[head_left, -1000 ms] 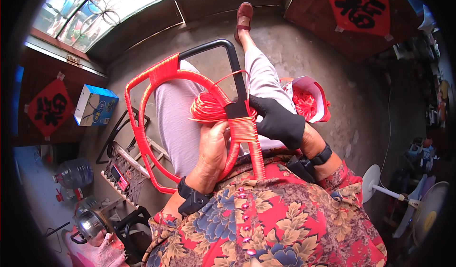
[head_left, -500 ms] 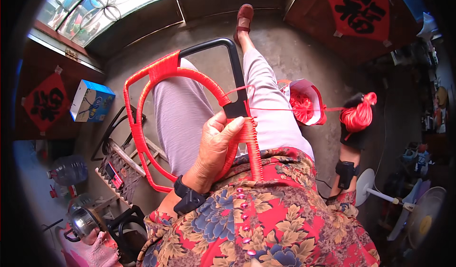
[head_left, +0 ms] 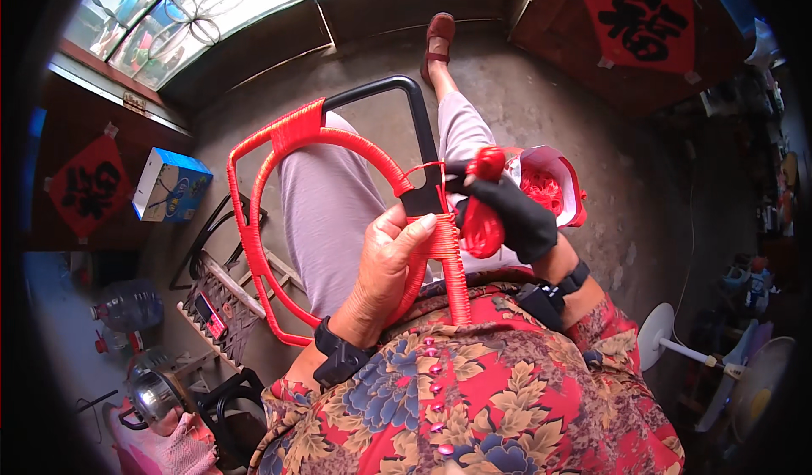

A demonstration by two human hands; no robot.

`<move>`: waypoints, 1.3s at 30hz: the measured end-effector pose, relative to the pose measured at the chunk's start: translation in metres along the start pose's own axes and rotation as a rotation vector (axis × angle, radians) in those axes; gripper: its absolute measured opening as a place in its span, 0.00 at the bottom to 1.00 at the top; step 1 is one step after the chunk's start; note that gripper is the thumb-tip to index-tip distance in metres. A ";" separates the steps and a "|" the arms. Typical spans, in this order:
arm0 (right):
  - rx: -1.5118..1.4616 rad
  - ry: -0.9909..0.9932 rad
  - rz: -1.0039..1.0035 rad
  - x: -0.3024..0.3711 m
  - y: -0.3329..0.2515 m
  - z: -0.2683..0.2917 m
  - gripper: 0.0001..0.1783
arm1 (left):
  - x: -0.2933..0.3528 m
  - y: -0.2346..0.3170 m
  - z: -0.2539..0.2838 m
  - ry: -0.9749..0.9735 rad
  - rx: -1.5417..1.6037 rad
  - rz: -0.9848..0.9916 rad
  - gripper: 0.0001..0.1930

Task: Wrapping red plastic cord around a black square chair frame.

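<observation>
Across my lap lies a black tubular metal frame (head_left: 419, 115) with a curved inner ring, most of it wound tightly in red cord (head_left: 298, 128). Its far right corner is bare black tube. My left hand (head_left: 381, 263) is closed round the wrapped part near a black flat joint, thumb on the top windings. My right hand (head_left: 518, 214), in a black glove, grips a bundle of red cord (head_left: 482, 231) right beside that joint. A thin strand and a small loop of the cord show at the bare tube. The glove partly hides the bundle.
By my right leg stands an open white-and-red bag (head_left: 573, 204) of loose red cord. To the left are a blue-and-white box (head_left: 173, 185), a low wooden-framed seat (head_left: 224, 293) with a phone on it, and a metal pot (head_left: 156, 395). A white fan (head_left: 761, 382) stands right.
My right hand has swung in from far right to the frame, bringing the cord bundle. The strand, stretched out before, is now short. My left hand keeps its grip.
</observation>
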State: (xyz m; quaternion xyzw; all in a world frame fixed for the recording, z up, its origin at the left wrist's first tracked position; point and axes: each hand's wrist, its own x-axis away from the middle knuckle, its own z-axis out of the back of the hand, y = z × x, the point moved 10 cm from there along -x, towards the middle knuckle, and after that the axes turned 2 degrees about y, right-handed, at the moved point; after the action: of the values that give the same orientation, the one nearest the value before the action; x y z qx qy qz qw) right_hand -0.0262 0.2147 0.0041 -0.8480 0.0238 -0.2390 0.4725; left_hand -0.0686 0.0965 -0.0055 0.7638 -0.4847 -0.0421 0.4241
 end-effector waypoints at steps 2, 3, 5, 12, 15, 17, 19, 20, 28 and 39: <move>0.223 0.020 0.046 0.001 -0.009 0.001 0.16 | -0.001 0.006 -0.003 0.001 0.050 -0.035 0.16; 0.447 0.039 0.093 0.003 -0.017 0.001 0.13 | 0.000 0.011 -0.004 0.001 0.100 -0.071 0.17; 0.464 0.055 0.159 0.020 -0.033 0.006 0.08 | -0.001 0.013 -0.001 0.017 0.090 -0.092 0.18; 0.716 0.294 0.268 0.070 -0.052 0.058 0.05 | 0.000 0.013 -0.001 0.028 0.085 -0.087 0.14; 0.622 0.471 0.268 0.090 -0.057 0.102 0.04 | 0.001 0.011 0.002 0.027 0.095 -0.086 0.13; 0.630 0.414 0.208 0.093 -0.049 0.120 0.11 | 0.000 0.010 0.001 0.015 0.089 -0.084 0.13; 0.642 0.377 0.193 0.085 -0.054 0.096 0.13 | 0.000 0.012 0.000 0.028 0.081 -0.094 0.13; 0.655 0.339 0.178 0.079 -0.057 0.076 0.15 | 0.001 0.011 0.001 0.031 0.079 -0.093 0.13; 0.455 -0.008 -0.102 0.029 -0.011 -0.006 0.11 | -0.002 0.007 0.003 0.032 0.041 -0.097 0.14; 0.452 -0.097 0.090 0.031 -0.037 -0.048 0.08 | -0.001 0.005 0.000 0.014 -0.089 -0.013 0.15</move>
State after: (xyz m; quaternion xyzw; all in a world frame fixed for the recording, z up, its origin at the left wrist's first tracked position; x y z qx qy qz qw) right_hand -0.0261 0.1890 0.0669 -0.7292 -0.0154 -0.1758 0.6612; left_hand -0.0725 0.0958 -0.0027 0.7477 -0.4742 -0.0610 0.4608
